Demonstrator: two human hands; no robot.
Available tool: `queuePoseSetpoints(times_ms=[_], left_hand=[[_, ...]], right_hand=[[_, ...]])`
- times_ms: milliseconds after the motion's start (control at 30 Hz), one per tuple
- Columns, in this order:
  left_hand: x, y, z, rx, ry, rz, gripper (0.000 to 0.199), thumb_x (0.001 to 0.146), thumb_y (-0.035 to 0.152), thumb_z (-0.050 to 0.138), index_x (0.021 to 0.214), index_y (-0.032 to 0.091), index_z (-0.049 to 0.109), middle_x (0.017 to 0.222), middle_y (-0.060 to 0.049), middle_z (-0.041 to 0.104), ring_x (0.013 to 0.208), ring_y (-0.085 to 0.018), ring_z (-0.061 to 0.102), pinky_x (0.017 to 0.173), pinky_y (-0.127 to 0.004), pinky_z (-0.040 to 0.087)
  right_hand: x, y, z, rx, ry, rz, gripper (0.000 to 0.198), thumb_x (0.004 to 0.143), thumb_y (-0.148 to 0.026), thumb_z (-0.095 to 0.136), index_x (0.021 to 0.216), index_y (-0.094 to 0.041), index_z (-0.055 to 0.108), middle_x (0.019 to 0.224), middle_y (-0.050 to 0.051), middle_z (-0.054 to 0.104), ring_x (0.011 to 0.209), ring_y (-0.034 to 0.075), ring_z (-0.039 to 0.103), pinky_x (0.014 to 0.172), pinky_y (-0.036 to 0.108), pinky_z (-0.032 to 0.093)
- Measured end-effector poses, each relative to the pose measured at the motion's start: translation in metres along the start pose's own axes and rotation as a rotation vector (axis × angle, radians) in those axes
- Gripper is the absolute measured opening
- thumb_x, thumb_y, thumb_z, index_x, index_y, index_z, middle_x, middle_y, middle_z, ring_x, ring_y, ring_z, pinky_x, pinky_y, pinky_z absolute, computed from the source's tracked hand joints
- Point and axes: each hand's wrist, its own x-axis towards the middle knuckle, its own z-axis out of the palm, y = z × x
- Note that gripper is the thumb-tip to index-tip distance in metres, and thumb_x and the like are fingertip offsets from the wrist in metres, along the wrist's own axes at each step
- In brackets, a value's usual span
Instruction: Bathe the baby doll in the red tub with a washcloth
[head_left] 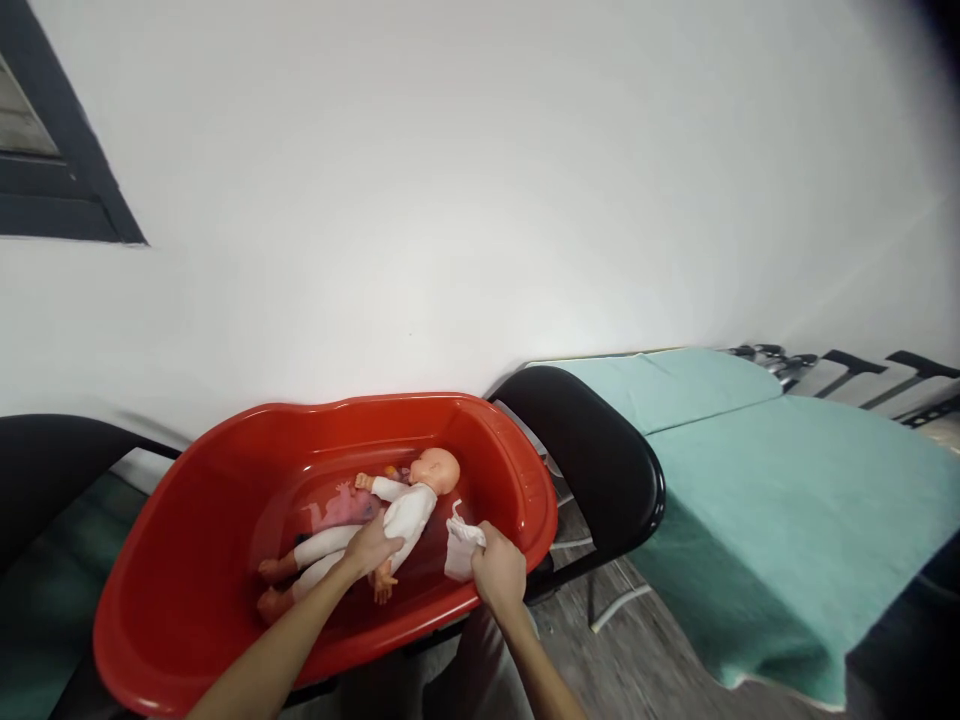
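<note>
Off to the left, a dark window frame (75,190) sits high in the white wall (420,200), and below it I can see a black chair (60,470) beside the red tub (187,490). Inside the tub, a pink toy (337,508) lies partly behind the doll (411,515). The doll is stretched slantwise along the tub, its feet toward the left and its head toward the right, wearing a white garment. The person's left hand (373,545) touches it at the waist; from here I cannot tell whether those fingers grip it or merely rest there. Just right of the doll, a pale cloth (459,552) hangs inside the near side of the tub, its upper part pinched in the closed fingers of the right hand (499,572). Next to the tub's right end stands another black chair (592,450), and beyond it a green sheet (787,490) is spread wide, its near edge drooping toward the grey floor (637,665).
</note>
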Motion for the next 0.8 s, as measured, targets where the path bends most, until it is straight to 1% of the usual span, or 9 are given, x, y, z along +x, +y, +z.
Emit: queuePoseSetpoints(times_ms=[67, 100, 267, 400, 467, 533, 633, 733, 800], left_hand=[[0.001, 0.004, 0.007, 0.271, 0.004, 0.080, 0.069, 0.068, 0.040, 0.074, 0.130, 0.015, 0.057, 0.120, -0.024, 0.071, 0.111, -0.048, 0.067, 0.093, -0.048, 0.049], [0.001, 0.007, 0.011, 0.363, 0.006, 0.104, 0.070, 0.069, 0.040, 0.072, 0.132, 0.014, 0.057, 0.124, -0.026, 0.069, 0.113, -0.049, 0.066, 0.095, -0.050, 0.048], [0.008, 0.016, 0.028, 0.630, 0.047, 0.216, 0.081, 0.068, 0.033, 0.070, 0.144, 0.011, 0.053, 0.144, -0.028, 0.057, 0.128, -0.052, 0.055, 0.105, -0.060, 0.040], [0.022, 0.005, 0.024, 0.823, 0.137, 0.285, 0.082, 0.073, 0.030, 0.067, 0.152, 0.016, 0.050, 0.148, -0.023, 0.055, 0.132, -0.050, 0.050, 0.110, -0.057, 0.035], [0.027, -0.002, 0.018, 0.954, 0.152, 0.309, 0.085, 0.074, 0.029, 0.068, 0.156, 0.020, 0.047, 0.149, -0.021, 0.055, 0.133, -0.046, 0.048, 0.111, -0.054, 0.034], [0.030, -0.007, 0.015, 1.063, 0.146, 0.327, 0.090, 0.074, 0.027, 0.068, 0.159, 0.020, 0.042, 0.149, -0.021, 0.054, 0.133, -0.044, 0.047, 0.111, -0.055, 0.034], [0.029, -0.014, 0.021, 1.154, 0.160, 0.346, 0.096, 0.073, 0.024, 0.068, 0.163, 0.017, 0.035, 0.149, -0.021, 0.053, 0.132, -0.042, 0.047, 0.113, -0.058, 0.032], [0.025, -0.021, 0.034, 1.152, 0.180, 0.332, 0.099, 0.073, 0.024, 0.068, 0.165, 0.015, 0.031, 0.153, -0.023, 0.050, 0.136, -0.044, 0.046, 0.118, -0.061, 0.028], [0.022, -0.024, 0.039, 1.115, 0.165, 0.306, 0.104, 0.071, 0.025, 0.071, 0.165, 0.015, 0.029, 0.156, -0.024, 0.047, 0.140, -0.046, 0.044, 0.119, -0.062, 0.026]], right_hand=[[0.001, 0.004, 0.001, 0.016, 0.013, -0.007, 0.021, 0.089, -0.009, 0.050, 0.088, -0.022, 0.066, 0.092, 0.003, 0.076, 0.081, 0.016, 0.066, 0.064, 0.027, 0.024], [0.001, 0.005, 0.002, 0.022, 0.019, -0.010, 0.021, 0.088, -0.008, 0.050, 0.088, -0.022, 0.067, 0.092, 0.003, 0.076, 0.081, 0.016, 0.066, 0.064, 0.027, 0.024], [0.000, 0.010, 0.006, 0.048, 0.012, -0.009, 0.020, 0.088, -0.008, 0.051, 0.089, -0.021, 0.067, 0.093, 0.003, 0.076, 0.083, 0.016, 0.066, 0.065, 0.027, 0.025], [0.000, 0.013, 0.009, 0.069, 0.017, -0.012, 0.020, 0.089, -0.009, 0.052, 0.090, -0.021, 0.067, 0.093, 0.004, 0.075, 0.083, 0.016, 0.066, 0.066, 0.027, 0.026], [0.000, 0.014, 0.011, 0.076, 0.019, -0.011, 0.020, 0.087, -0.008, 0.052, 0.090, -0.021, 0.067, 0.093, 0.004, 0.075, 0.083, 0.016, 0.066, 0.066, 0.027, 0.026], [0.000, 0.015, 0.013, 0.093, 0.028, -0.012, 0.020, 0.087, -0.008, 0.052, 0.090, -0.020, 0.067, 0.092, 0.004, 0.075, 0.083, 0.016, 0.066, 0.067, 0.027, 0.026], [0.000, 0.015, 0.013, 0.120, 0.039, -0.011, 0.018, 0.090, -0.009, 0.053, 0.090, -0.020, 0.068, 0.091, 0.004, 0.074, 0.083, 0.016, 0.066, 0.067, 0.026, 0.027], [-0.001, 0.014, 0.011, 0.121, 0.034, -0.007, 0.015, 0.093, -0.013, 0.055, 0.090, -0.020, 0.068, 0.091, 0.004, 0.075, 0.082, 0.016, 0.066, 0.066, 0.026, 0.027], [-0.001, 0.012, 0.009, 0.113, 0.038, -0.005, 0.018, 0.094, -0.013, 0.053, 0.092, -0.020, 0.069, 0.092, 0.004, 0.075, 0.083, 0.016, 0.067, 0.066, 0.027, 0.027]])
